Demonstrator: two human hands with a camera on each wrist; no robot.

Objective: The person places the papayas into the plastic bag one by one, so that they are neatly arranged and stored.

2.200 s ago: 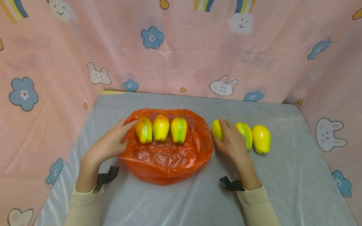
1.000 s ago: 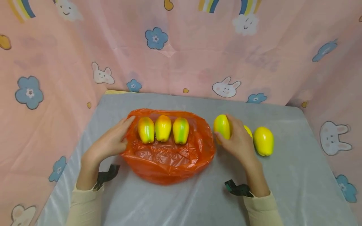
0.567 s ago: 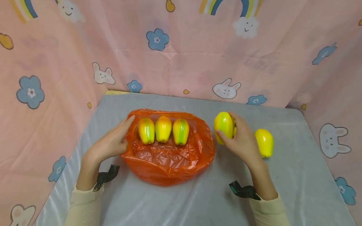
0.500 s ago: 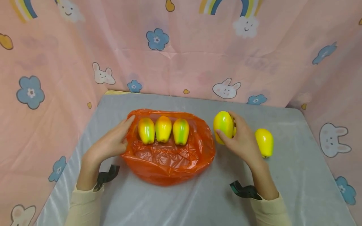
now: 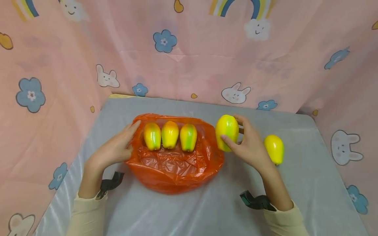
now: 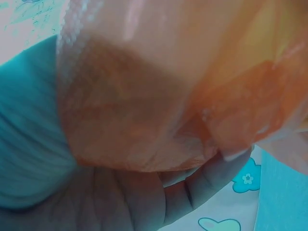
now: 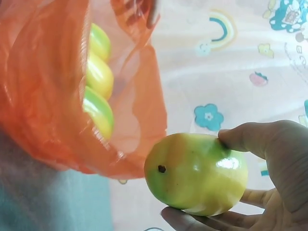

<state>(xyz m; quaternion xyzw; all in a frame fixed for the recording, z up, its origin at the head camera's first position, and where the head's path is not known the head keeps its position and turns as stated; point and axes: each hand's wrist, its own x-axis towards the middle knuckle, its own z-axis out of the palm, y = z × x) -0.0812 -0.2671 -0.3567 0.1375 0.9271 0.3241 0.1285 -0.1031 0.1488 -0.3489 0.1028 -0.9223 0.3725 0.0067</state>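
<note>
An orange plastic bag [image 5: 174,180] lies with its mouth spread wide and three yellow-green papayas [image 5: 169,135] in a row inside. My left hand [image 5: 113,147] holds the bag's left rim. In the left wrist view the orange plastic [image 6: 134,106] drapes in front of that hand and hides part of it. My right hand [image 5: 251,144] grips another papaya [image 5: 226,131] above the bag's right edge. In the right wrist view, thumb and fingers curl round this papaya [image 7: 192,173], with its dark stem spot facing the camera.
One more papaya [image 5: 274,149] rests on the grey tablecloth [image 5: 307,183], to the right of my right hand. A pink curtain [image 5: 195,59] with cartoon prints closes in the back and both sides of the table.
My right hand has raised its papaya from the table and shifted it left to the bag's right rim. A second loose papaya has gone out of sight near that hand. Left hand stays put.
</note>
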